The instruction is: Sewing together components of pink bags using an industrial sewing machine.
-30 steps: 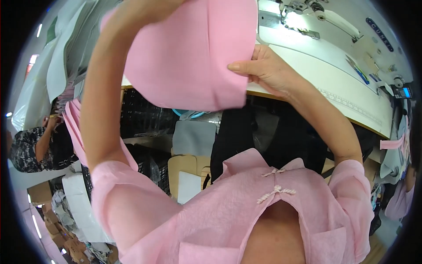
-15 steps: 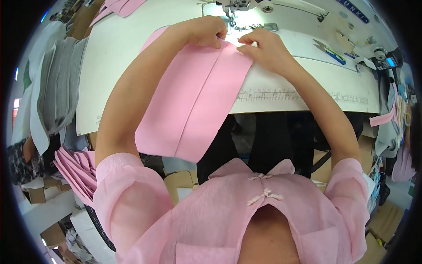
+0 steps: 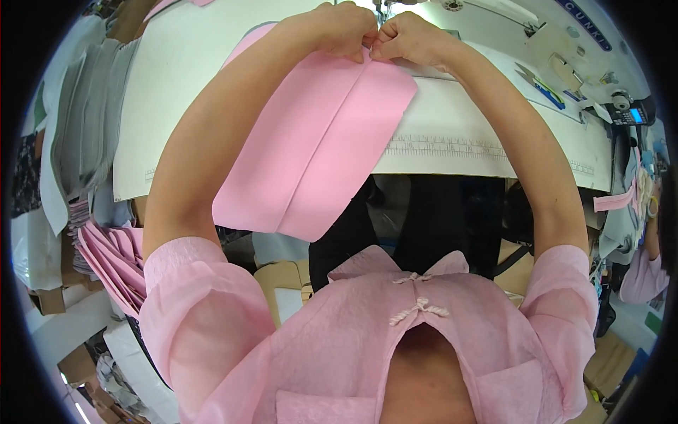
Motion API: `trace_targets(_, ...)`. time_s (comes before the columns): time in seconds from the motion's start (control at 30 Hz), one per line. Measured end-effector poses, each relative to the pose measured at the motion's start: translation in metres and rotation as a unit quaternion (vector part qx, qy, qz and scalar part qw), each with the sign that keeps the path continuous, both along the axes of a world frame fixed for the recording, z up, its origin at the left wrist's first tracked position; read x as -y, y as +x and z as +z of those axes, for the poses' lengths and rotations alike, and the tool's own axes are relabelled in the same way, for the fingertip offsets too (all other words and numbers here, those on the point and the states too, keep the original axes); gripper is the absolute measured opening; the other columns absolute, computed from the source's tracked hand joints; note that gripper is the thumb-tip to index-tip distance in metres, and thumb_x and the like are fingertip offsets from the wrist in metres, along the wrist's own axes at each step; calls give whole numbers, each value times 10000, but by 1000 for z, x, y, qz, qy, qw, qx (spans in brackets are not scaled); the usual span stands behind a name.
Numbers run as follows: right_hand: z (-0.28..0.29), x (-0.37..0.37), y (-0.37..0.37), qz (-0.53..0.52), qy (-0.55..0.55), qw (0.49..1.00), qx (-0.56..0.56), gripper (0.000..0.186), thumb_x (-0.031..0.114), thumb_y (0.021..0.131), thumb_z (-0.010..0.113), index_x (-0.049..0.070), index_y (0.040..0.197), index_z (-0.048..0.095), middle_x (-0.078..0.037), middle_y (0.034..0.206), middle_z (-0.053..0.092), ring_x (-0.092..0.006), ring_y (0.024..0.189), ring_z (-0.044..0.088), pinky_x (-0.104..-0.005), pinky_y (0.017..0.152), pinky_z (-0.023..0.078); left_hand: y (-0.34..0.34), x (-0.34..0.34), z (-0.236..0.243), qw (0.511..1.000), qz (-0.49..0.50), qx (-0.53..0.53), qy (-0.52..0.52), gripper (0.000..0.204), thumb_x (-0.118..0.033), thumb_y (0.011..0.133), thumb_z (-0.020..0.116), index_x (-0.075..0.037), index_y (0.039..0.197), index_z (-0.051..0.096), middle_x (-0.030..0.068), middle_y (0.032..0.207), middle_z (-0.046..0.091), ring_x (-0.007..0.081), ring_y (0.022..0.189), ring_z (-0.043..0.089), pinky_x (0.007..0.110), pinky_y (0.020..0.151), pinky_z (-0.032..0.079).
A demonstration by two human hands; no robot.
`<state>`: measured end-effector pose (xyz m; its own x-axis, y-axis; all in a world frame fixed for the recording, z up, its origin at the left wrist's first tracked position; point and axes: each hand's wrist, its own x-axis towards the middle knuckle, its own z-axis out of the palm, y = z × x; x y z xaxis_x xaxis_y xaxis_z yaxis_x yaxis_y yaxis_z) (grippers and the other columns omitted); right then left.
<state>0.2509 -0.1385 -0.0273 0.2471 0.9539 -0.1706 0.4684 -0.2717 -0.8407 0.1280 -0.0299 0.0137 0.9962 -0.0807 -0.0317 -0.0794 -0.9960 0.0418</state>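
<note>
A pink fabric panel with a lengthwise seam slants across the table, and its near end hangs past the table's front edge. My left hand is closed on the panel's far end, fingers curled at the top of the seam. Right beside it, my right hand pinches the same end, the two hands' fingertips nearly touching. Just beyond them stands the sewing machine, its needle area partly hidden by my hands.
The white sewing table has a printed ruler along its front. Yellow-and-blue thread snips lie at the right. Stacked grey fabric pieces hang at the left, above folded pink pieces. Another person's arm shows at the far right.
My right hand has moved left against my left hand and now pinches the panel's end at the seam. The view has shifted, so the machine sits higher in the picture.
</note>
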Motion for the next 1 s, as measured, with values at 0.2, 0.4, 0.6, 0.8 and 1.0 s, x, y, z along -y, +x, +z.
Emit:
trace_targets(0.2, -12, -5, 11, -2, -19, 1000, 22, 83, 88, 642, 604, 6, 641, 587, -25, 579, 530, -83, 551, 451, -227, 527, 361, -18, 51, -30, 968, 103, 171, 149, 151, -126, 715, 523, -54, 842, 564, 80, 830, 550, 221, 829, 533, 397, 608, 426)
trace_targets(0.4, 12, -4, -7, -27, -84, 996, 9, 107, 93, 627, 614, -3, 672, 601, -36, 594, 543, -96, 545, 472, -248, 512, 386, -53, 61, -56, 959, 144, 237, 61, 195, -55, 763, 457, 4, 932, 533, 132, 960, 537, 262, 925, 512, 373, 720, 440)
trace_targets(0.6, 1, 0, -6, -93, -84, 992, -35, 128, 113, 623, 633, -1, 657, 586, -61, 622, 564, -122, 554, 504, -252, 526, 410, -47, 8, -45, 978, -49, 204, -25, 206, -52, 790, 481, -50, 975, 572, 88, 1124, 511, 237, 1081, 450, 346, 895, 357)
trace_targets(0.8, -2, 11, -22, -136, -22, 973, 188, 137, 176, 670, 640, 57, 722, 598, -55, 675, 566, -168, 597, 532, -297, 546, 434, -46, 15, -62, 970, 53, 229, -65, 169, -90, 822, 473, -47, 954, 570, 71, 1117, 522, 238, 1091, 445, 343, 884, 336)
trace_targets(1.0, -20, 53, -31, 24, 224, 872, 435, 191, 104, 804, 485, 126, 938, 619, -56, 798, 529, -189, 684, 565, -303, 578, 464, -44, 17, -62, 967, 44, 242, -67, 167, -136, 832, 479, -32, 933, 562, 71, 1100, 532, 230, 1094, 445, 344, 874, 348)
